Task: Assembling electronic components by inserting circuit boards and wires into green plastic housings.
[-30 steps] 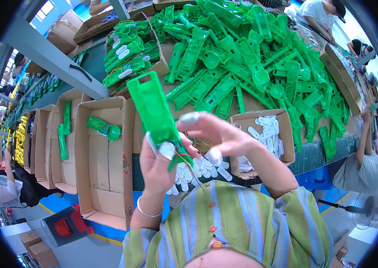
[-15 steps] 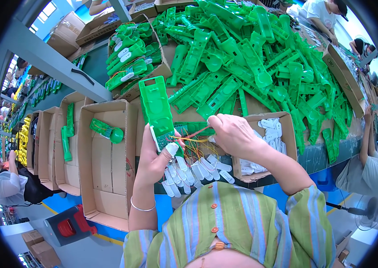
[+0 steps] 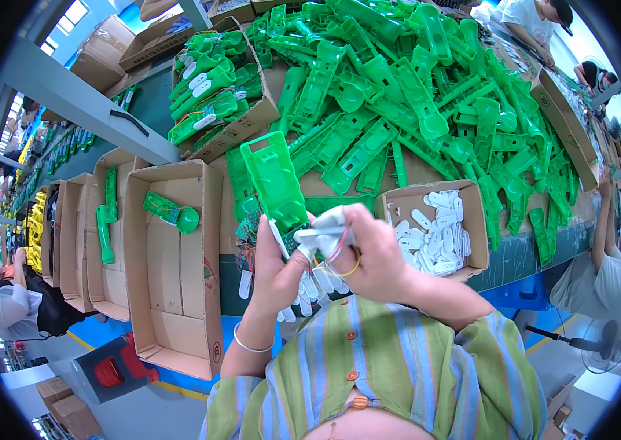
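Note:
My left hand [image 3: 272,277] is closed round the lower end of a long green plastic housing [image 3: 274,176], which stands tilted with its hollow side showing. My right hand [image 3: 378,257] presses in at that same lower end. Its fingers pinch a white plastic piece [image 3: 319,237], somewhat blurred, with red and yellow wires looping below it. The fingers hide where piece and housing meet. Below my hands several white oval pieces [image 3: 307,292] on wires lie at the table edge. Left of the housing, bundled wires and a circuit board [image 3: 246,229] show partly.
A large heap of green housings [image 3: 398,95] covers the table's far side. White ovals fill part of a cardboard box [image 3: 478,227] at right. Another box [image 3: 270,110] holds wired green housings. A box [image 3: 178,312] at left holds one wired housing. Other people work nearby.
My right hand has moved left and down from the stretched wires to the housing's lower end, now with a white piece in its fingers. The housing has shifted slightly right and down.

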`<state>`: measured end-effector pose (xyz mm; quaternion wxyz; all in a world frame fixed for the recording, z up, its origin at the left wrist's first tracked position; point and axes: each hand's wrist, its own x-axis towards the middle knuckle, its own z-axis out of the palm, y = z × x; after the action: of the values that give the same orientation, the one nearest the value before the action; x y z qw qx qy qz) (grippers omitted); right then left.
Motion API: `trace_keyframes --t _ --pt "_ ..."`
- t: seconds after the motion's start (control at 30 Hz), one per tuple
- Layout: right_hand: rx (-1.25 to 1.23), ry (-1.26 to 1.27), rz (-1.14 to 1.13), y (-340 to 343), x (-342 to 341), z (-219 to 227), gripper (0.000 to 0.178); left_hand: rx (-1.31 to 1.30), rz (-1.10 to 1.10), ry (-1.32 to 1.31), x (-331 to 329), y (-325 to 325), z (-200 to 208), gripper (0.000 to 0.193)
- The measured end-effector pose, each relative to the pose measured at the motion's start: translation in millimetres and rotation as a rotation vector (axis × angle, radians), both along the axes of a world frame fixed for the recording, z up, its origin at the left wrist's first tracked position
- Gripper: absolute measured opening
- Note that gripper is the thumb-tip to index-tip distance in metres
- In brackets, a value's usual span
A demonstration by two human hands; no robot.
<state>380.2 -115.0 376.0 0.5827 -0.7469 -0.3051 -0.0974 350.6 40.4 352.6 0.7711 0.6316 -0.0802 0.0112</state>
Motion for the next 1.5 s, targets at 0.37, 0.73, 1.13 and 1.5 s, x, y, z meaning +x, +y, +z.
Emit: trace_keyframes --t 0.37,0.73,1.13,1.5 --pt "0.008 -0.105 -0.061 12 -15 -6 0.026 -0.128 0.116 -0.017 -13 -16 -3 0.042" --pt "-0.056 -0.083 -0.037 10 -24 -3 0.027 0.049 0.137 -0.162 -16 -18 -10 0.04" --pt "-0.015 -0.071 -0.085 15 -38 -7 0.026 0.147 0.37 -0.369 -16 -38 -11 0.052" --pt "-0.118 -0.013 -0.005 9 -19 -14 0.031 0.294 0.293 -0.164 -19 -20 -27 0.049"
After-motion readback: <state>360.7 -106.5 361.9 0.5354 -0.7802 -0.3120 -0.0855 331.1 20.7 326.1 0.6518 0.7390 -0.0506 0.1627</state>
